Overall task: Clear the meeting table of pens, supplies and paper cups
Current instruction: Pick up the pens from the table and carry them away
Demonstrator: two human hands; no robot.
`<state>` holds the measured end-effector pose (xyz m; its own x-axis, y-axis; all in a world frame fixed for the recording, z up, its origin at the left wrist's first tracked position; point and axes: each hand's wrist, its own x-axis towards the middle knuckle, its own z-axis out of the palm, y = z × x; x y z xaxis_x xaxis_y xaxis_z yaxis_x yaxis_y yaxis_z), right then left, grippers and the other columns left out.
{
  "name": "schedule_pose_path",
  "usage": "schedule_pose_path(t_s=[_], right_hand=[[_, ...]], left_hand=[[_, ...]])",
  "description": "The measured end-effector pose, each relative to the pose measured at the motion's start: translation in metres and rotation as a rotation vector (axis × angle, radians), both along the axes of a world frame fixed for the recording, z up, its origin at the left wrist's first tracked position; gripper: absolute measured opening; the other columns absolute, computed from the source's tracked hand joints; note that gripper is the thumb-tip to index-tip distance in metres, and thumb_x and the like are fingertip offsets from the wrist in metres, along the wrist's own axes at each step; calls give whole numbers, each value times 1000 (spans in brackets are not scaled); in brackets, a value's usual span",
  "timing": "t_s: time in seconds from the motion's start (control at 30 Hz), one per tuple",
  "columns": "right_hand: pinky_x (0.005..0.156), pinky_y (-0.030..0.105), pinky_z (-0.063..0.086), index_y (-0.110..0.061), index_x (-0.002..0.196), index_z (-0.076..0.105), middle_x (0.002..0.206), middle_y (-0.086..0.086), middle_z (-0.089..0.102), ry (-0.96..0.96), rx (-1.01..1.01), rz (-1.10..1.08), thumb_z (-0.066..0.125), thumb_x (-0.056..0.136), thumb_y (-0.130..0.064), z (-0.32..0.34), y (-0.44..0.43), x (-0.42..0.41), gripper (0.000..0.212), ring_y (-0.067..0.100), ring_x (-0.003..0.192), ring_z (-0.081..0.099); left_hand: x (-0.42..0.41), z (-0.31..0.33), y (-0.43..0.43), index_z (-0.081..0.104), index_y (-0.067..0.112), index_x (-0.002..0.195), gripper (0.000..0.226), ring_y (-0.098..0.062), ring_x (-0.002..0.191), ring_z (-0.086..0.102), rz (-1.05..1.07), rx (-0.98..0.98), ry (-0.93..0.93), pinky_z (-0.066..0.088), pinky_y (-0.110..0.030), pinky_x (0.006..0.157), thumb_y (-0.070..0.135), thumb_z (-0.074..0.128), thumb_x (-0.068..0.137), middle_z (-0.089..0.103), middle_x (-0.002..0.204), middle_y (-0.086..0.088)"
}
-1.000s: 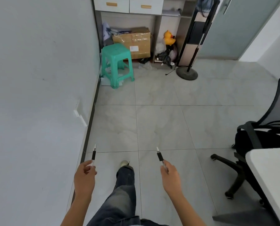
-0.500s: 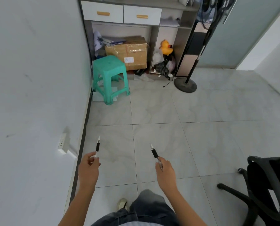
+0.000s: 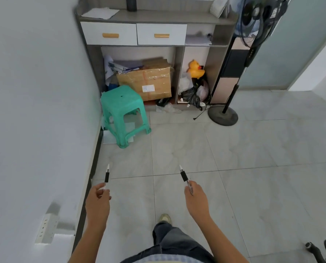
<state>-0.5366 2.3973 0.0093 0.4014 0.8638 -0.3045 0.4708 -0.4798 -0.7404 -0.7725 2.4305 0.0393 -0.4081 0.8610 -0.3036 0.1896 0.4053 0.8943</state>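
While the wall and its socket strip run along the left edge, the left grip pinches the left pen low on its clear barrel, with the black collar and tip pointing up and ahead. Beyond it a green stool stands on the tiled floor against the wall, just in front of a grey cabinet with two white drawers and a cardboard box in the open bay beneath. Right of centre, the right pen leans slightly leftward, held by thumb and fingers of the right grip around its lower barrel. Both pens are thus in the air over the floor; the desk they belong to is out of view. This looks like the carry to storage, probably the cabinet. To do it well, hold each pinch firm, pass both pens into one grip before reaching for a drawer handle, and step between the stool and the fan base, minding the cord lying beside it. A chair castor shows at far right.
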Motion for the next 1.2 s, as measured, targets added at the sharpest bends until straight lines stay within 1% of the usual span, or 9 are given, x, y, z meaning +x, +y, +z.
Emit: schedule_pose_path(t_s=[0.17,0.27,0.37,0.47,0.57,0.8,0.9,1.03,1.2], right_hand=[[52,18,27,-22,86,42,70,-7,41,-9,34,-2,35,96,-18,9,86,49,12,5,60,39],[51,15,26,-21,93,44,74,-6,41,6,7,20,34,96,-18,3,121,60,11,2,58,36],[53,14,27,-22,102,48,78,-5,42,18,-6,46,34,97,-21,-7,150,72,15,1,59,36],[61,18,33,-26,102,43,85,-2,46,17,-29,41,34,97,-21,-13,189,88,11,7,69,44],[56,15,31,-23,103,48,86,1,47,7,-17,32,34,97,-20,-12,242,107,16,7,64,43],[52,17,28,-21,87,42,72,-5,41,-39,-29,2,36,95,-18,1,397,156,11,4,58,39],[51,19,27,-21,87,43,75,-3,41,-66,-12,-27,36,94,-19,9,467,172,11,5,56,38],[51,18,28,-19,101,50,79,0,42,-72,3,-36,37,95,-18,14,533,188,14,5,56,39],[53,19,29,-21,88,46,76,-2,41,-54,-60,-45,37,94,-18,-2,602,212,11,5,57,38]], left_hand=[[60,16,87,55,6,112,24,-26,78,55,-45,48,-10,41,-35,77,2,48,89,57,88,-12],[88,17,120,55,8,111,22,-25,77,54,-95,17,-1,43,-35,78,3,48,90,58,90,-13],[100,12,152,55,8,110,21,-24,75,53,-55,-24,-1,42,-36,77,3,48,90,59,92,-15],[109,4,192,55,7,110,22,-21,72,53,-23,-54,-3,41,-36,76,2,48,89,59,92,-17],[124,-2,244,55,6,111,24,-24,75,52,-6,-59,-18,41,-36,76,2,48,89,58,91,-17],[172,-1,410,55,7,108,21,-24,76,52,-33,-2,-78,41,-35,72,2,47,89,58,92,-21],[190,9,484,55,9,105,19,-24,76,52,-60,46,-93,42,-32,70,2,47,89,58,88,-17],[214,15,557,55,7,107,21,-21,71,51,-90,54,-99,41,-33,70,1,47,88,54,76,-3],[235,4,623,57,4,108,23,-22,69,50,-89,-3,-77,41,-34,72,0,48,88,55,74,-6]])
